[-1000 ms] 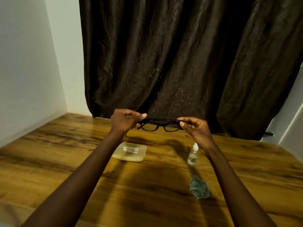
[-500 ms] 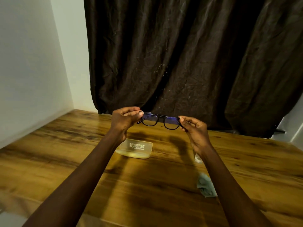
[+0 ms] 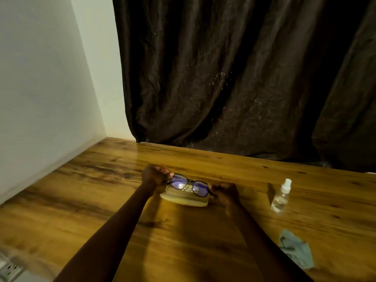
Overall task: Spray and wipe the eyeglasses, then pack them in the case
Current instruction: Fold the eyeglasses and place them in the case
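Black-framed eyeglasses (image 3: 188, 184) hang just over a translucent yellowish case (image 3: 184, 199) lying on the wooden table (image 3: 101, 200). My left hand (image 3: 155, 175) grips the left end of the frame. My right hand (image 3: 223, 191) grips the right end. The lenses reflect bluish light, and the print on the case shows through them. A small clear spray bottle (image 3: 281, 196) with a white cap stands upright to the right of my right hand. A crumpled pale blue-grey cloth (image 3: 296, 249) lies near the table's front right.
A dark brown curtain (image 3: 234, 78) hangs behind the table's far edge. A white wall (image 3: 40, 88) borders the table on the left. A white power strip (image 3: 8, 270) shows at the bottom left corner.
Both hands have lowered the eyeglasses from mid-air to just above the case. The camera has swung left, so bottle and cloth now appear further right.
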